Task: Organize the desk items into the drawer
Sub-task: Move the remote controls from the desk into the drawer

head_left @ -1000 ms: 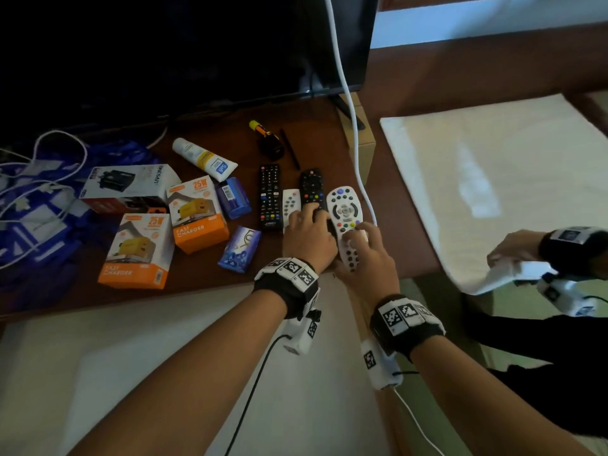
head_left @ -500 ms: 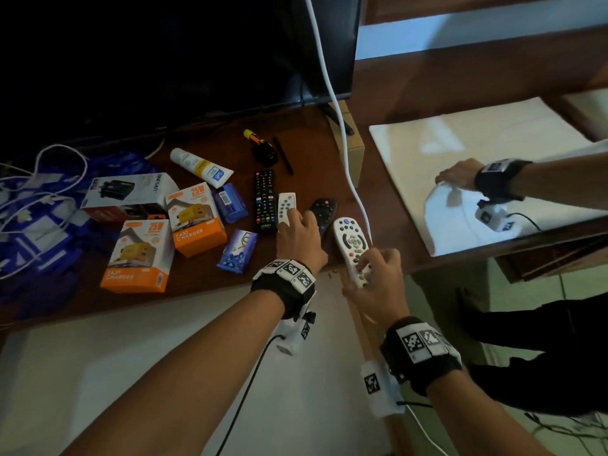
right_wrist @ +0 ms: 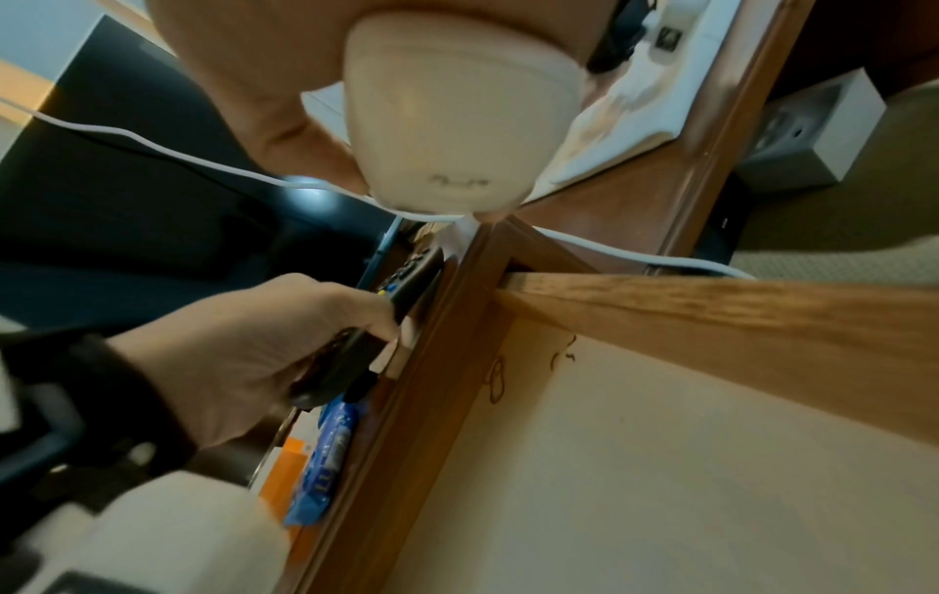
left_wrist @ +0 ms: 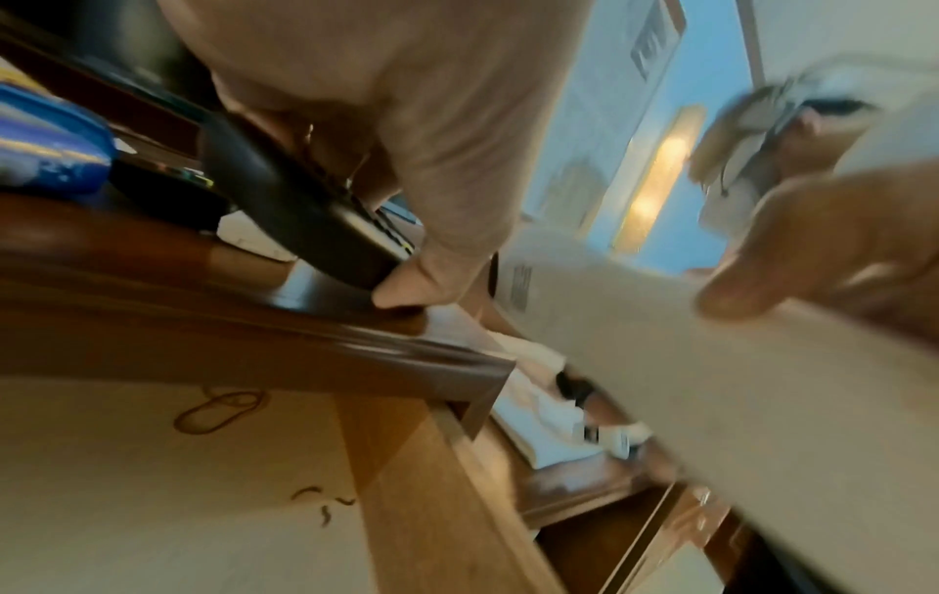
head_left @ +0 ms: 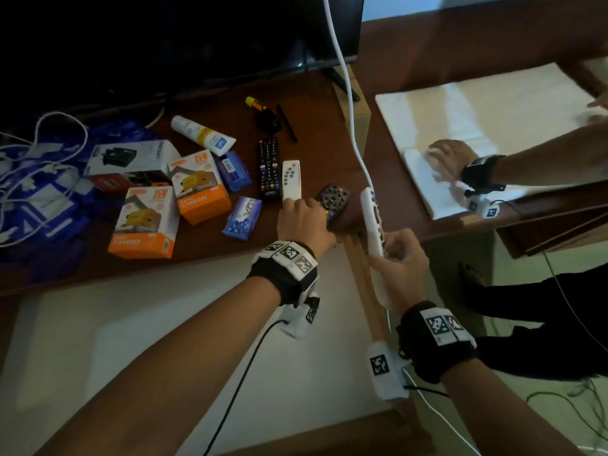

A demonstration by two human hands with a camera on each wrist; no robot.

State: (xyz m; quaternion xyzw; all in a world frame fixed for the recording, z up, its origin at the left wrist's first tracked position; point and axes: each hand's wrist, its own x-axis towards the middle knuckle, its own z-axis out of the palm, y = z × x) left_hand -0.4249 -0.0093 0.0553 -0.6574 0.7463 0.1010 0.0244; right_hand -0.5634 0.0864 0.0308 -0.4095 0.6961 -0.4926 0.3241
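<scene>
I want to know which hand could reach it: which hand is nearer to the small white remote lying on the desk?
Left. The left hand touches the near end of the small white remote while gripping the black remote. The right hand is farther right, holding the large white remote.

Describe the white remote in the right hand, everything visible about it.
The white remote is long, slim and looks like plastic, with coloured buttons on its face, blurred. It is lifted off the desk, turned nearly edge-on and pointing away. The right hand grips its near end, fingers curled round it. A rounded white end shows in the right wrist view.
</scene>
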